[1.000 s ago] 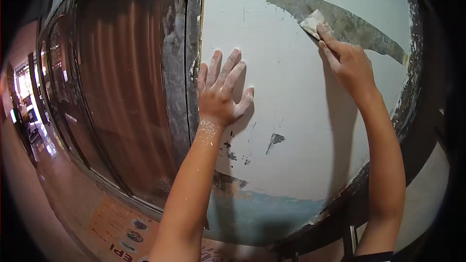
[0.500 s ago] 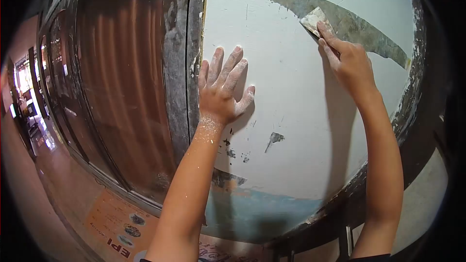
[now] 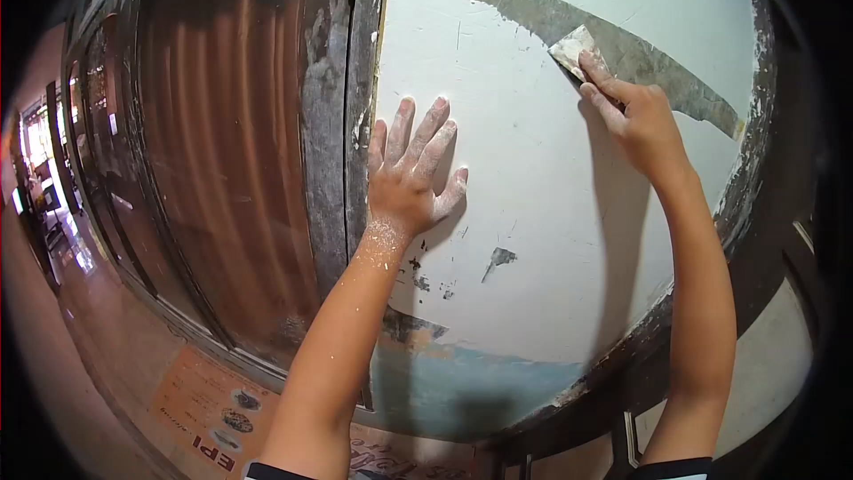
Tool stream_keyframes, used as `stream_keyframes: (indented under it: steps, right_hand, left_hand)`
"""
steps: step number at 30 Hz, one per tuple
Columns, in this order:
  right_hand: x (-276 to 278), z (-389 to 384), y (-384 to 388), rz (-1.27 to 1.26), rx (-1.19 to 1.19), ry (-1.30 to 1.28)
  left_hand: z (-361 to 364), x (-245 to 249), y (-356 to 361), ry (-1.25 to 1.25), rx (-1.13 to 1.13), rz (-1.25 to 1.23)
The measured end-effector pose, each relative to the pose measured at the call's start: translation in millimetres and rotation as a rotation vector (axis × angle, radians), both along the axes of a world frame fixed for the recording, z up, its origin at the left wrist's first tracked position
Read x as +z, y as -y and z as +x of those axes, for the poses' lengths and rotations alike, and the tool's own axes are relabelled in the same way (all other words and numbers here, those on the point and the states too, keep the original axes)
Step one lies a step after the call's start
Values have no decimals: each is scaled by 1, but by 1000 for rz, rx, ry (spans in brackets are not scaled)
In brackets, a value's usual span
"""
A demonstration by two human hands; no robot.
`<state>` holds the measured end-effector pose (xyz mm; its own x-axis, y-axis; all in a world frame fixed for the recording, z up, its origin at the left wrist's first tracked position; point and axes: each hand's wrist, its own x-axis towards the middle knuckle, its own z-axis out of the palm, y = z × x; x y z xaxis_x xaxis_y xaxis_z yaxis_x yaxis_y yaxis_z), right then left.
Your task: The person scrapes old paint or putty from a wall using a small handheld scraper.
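My left hand [image 3: 413, 173] lies flat on the white panel [image 3: 524, 160] near its left edge, fingers spread and dusted with white powder. My right hand [image 3: 635, 116] grips a scraper [image 3: 576, 49], its flat blade smeared with white. The blade rests at the lower border of a grey bare strip [image 3: 662, 58] that curves across the upper panel. Most of the scraper's handle is hidden in my fingers. Below the left hand, several dark chips and a small grey bare patch [image 3: 500, 258] mark the white coat.
A dark wooden frame [image 3: 329, 116] borders the panel on the left, with a brown curtained glass pane [image 3: 222, 169] beyond it. Blue paint [image 3: 480, 382] shows along the panel's bottom. An orange printed sheet [image 3: 209, 404] lies on the floor at lower left.
The view has shifted slightly, so the panel and both hands sit a little lower. The scraper stays at about the same place on the strip's border; the left hand remains flat on the panel.
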<state>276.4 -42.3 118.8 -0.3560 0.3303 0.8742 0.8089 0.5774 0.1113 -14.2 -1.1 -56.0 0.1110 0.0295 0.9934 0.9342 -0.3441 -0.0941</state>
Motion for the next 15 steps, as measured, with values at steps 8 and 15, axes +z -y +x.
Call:
stream_keyframes:
  steps: [8,15]
  right_hand:
    - [-3,-7,1,-15,-42,-32]
    - [0,-12,0,-10,-51,-38]
  left_hand:
    - [-9,-9,0,-96,-1,-47]
    - [-7,-9,0,-76,-27,-24]
